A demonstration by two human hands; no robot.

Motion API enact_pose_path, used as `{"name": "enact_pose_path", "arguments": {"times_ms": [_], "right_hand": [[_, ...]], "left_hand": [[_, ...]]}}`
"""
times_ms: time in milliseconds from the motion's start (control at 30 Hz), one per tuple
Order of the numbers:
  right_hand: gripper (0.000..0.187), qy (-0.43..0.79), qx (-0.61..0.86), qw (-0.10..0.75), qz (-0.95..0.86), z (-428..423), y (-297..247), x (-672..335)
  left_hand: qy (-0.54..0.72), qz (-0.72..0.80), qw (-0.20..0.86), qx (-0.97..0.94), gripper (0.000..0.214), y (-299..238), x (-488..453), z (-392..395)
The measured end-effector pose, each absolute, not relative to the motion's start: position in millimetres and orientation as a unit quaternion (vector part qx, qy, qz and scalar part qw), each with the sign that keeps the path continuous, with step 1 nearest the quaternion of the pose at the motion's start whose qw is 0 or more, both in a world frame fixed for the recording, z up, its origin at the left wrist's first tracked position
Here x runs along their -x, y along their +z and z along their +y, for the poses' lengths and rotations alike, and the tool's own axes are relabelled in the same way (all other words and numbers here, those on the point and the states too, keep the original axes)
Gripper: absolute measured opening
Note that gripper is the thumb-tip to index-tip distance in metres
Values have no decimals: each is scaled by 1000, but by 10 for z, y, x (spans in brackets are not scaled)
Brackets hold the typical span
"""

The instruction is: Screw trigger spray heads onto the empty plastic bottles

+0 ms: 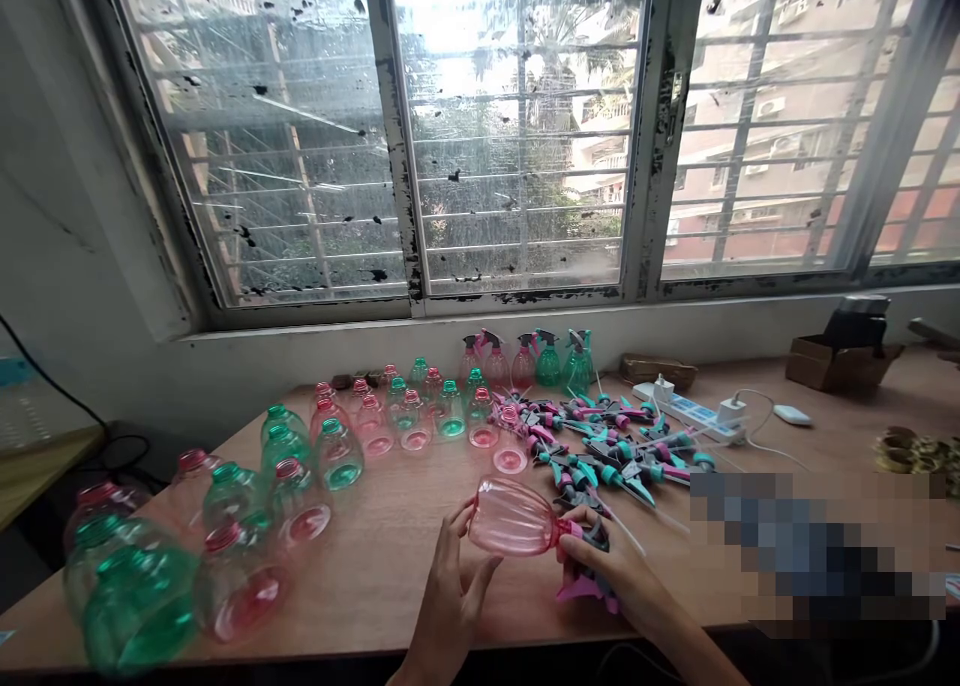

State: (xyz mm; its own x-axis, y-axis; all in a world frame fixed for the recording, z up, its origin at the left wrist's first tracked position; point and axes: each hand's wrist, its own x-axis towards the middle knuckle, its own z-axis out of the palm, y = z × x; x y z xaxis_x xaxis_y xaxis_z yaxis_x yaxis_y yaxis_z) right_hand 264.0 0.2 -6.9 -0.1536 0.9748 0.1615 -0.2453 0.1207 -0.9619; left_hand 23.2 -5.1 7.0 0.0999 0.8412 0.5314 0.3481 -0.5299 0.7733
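1. A pink bottle (514,518) is held sideways above the counter (405,576), its neck meeting the right hand (615,558), whose fingers close around a pink-and-grey spray head (597,534).
2. The left hand (454,578) curves part-open at the base; whether its fingers grip cannot be told.
3. Light, steady support suits walls that probably flex.
4. Keeping neck and head aligned should help any thread run true.

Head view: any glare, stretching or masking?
Head view: the middle window pane burns out white near its top; head view: the nearest green bottle, lower left, looks stretched; head view: pixelation masks an area right of the right hand.
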Motion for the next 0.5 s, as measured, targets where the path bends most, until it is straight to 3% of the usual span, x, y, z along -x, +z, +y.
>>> {"name": "enact_pose_path", "arguments": {"times_ms": [133, 333, 500], "right_hand": [[34, 538, 372, 540, -529, -5, -65, -2641], [36, 511, 397, 523, -555, -22, -45, -2640], [37, 536, 380, 533, -533, -5, -62, -2635]], "left_hand": [[511, 429, 250, -702, 53, 99, -219, -68], [522, 436, 283, -676, 39, 80, -217, -75], [529, 426, 246, -691, 39, -13, -213, -6]]}}
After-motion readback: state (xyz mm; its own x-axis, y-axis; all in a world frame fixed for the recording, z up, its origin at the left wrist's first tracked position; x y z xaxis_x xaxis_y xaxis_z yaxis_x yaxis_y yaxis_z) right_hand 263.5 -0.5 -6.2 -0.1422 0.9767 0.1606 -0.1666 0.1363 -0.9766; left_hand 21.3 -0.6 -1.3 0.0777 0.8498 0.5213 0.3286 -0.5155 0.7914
